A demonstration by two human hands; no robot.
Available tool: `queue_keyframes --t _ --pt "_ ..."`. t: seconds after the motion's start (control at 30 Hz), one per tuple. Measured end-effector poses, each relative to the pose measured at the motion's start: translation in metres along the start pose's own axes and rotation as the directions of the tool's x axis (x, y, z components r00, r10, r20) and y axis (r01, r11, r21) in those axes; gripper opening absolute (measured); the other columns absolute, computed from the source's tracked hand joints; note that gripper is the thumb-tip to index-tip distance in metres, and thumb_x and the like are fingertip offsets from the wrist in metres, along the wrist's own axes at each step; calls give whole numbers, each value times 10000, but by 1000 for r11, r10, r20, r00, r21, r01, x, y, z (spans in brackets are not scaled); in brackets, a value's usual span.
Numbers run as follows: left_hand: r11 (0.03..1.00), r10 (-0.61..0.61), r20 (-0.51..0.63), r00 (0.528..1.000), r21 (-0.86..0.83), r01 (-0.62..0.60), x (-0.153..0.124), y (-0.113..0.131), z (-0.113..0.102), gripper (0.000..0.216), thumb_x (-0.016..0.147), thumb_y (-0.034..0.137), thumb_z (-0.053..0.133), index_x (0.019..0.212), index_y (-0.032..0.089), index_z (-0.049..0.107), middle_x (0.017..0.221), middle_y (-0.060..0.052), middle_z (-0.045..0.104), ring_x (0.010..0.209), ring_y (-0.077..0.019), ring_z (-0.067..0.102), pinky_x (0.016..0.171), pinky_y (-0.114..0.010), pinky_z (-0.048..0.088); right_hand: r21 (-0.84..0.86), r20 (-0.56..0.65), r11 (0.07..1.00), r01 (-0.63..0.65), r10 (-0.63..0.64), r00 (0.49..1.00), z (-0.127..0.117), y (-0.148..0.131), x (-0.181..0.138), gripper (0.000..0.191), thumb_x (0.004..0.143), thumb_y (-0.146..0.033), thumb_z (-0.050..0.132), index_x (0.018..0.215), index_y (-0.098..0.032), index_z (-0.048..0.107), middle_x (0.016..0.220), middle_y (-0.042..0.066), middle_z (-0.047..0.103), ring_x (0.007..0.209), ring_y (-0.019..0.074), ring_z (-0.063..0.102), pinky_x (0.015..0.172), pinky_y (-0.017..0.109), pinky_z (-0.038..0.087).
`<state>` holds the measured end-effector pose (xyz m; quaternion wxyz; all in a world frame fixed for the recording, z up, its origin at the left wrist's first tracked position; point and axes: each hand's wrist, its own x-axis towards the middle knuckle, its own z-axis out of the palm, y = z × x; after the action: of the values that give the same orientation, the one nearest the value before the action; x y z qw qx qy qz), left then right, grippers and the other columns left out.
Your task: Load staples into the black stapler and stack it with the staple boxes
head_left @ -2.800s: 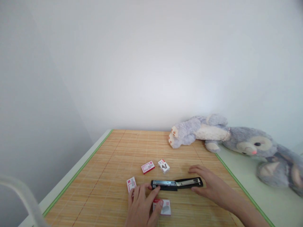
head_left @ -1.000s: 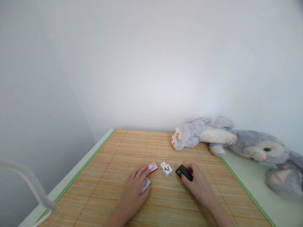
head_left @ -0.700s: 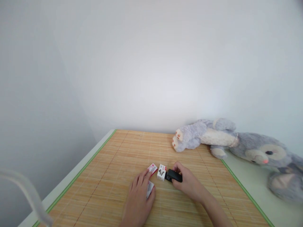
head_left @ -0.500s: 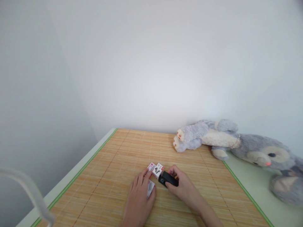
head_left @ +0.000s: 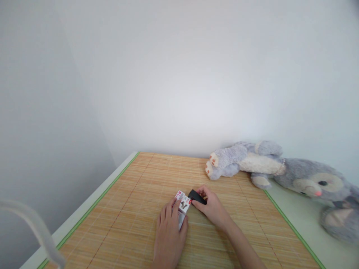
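Note:
Several small white printed boxes lie close together on the bamboo mat (head_left: 134,228). The nearer of them shows partly as a grey-printed carton (head_left: 181,220) under my left hand (head_left: 170,228). My left hand lies over these cartons, its fingers on their left and top and its thumb along the right side. A white box with a dark picture and a red mark (head_left: 184,204) sits at its fingertips. Just right of that box, my right hand (head_left: 209,203) pinches a small black oblong object (head_left: 197,197), whose exact kind I cannot make out.
A grey plush toy (head_left: 260,164) lies on its side along the wall, reaching past the mat's right edge onto the pale green tabletop (head_left: 297,209). A white curved bar or cable (head_left: 30,220) stands out at the lower left. The white wall (head_left: 179,93) rises behind.
My right hand has moved the black object away from me, toward the far side of the box with the dark picture. That box and my left hand have shifted slightly.

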<state>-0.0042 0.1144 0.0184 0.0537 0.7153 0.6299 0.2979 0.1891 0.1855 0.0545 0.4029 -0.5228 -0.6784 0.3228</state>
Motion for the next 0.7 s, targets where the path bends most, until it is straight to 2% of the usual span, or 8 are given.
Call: queue_keyframes --t 0.07,0.17,0.23,0.33,0.4,0.5,0.57,0.7 --pt "1000 -1 -7 1000 5 1 0 0 -1 492 976 293 484 1468 288 481 1504 -61 512 1342 -252 477 1102 -433 397 20 -58 999 -32 33 998 8 -1 -8 220 826 -338 671 1000 -214 616 954 23 721 881 206 661 805 329 498" --pt "1000 -22 0 1000 -1 22 0 0 -1 471 990 327 483 1460 298 487 1497 -51 523 1333 -252 483 1084 -429 408 27 -224 991 -134 136 965 16 1 -25 270 857 -397 657 1039 -207 600 972 54 715 885 227 669 830 357 513" --pt "999 -37 1 999 -8 37 -1 1 -1 457 1004 364 477 1457 305 489 1495 -47 526 1329 -253 486 1075 -431 413 53 -244 983 -176 184 952 21 2 -40 324 866 -439 655 1081 -201 605 1006 72 714 900 239 675 844 367 526" --pt "999 -49 -4 999 -19 49 -2 3 0 443 1031 373 428 1466 308 480 1508 -46 516 1342 -247 477 1082 -435 409 78 -171 983 -167 178 969 28 -2 -66 358 900 -476 612 1127 -200 640 1095 95 696 1007 250 669 920 373 531" --pt "998 -52 -6 999 -25 52 -2 3 0 446 1039 309 384 1475 295 475 1514 -50 511 1346 -238 475 1092 -435 404 29 -130 989 -148 150 980 32 -6 -82 357 902 -471 604 1120 -197 675 1168 114 663 1123 262 633 1007 384 507" --pt "998 -57 -11 998 -35 56 -3 3 1 474 1019 217 361 1472 268 488 1502 -63 520 1338 -235 484 1096 -433 408 -110 -30 987 -116 113 993 33 -9 -98 458 791 -394 721 1194 -178 689 1295 137 599 1270 293 548 1122 410 438" --pt "997 -64 -14 998 -49 63 -3 2 1 470 1010 207 373 1456 264 509 1490 -67 528 1327 -238 495 1090 -433 419 -194 44 978 -77 87 995 32 -13 -101 565 722 -309 760 1265 -178 670 1337 134 577 1296 298 520 1148 417 410" --pt "993 -78 -26 997 -94 75 -1 -3 0 430 1012 229 393 1409 258 557 1452 -77 549 1309 -243 513 1092 -441 436 -286 95 958 -5 33 995 28 -27 -92 536 733 -219 725 1267 -224 675 1307 100 600 1241 276 542 1105 392 425"
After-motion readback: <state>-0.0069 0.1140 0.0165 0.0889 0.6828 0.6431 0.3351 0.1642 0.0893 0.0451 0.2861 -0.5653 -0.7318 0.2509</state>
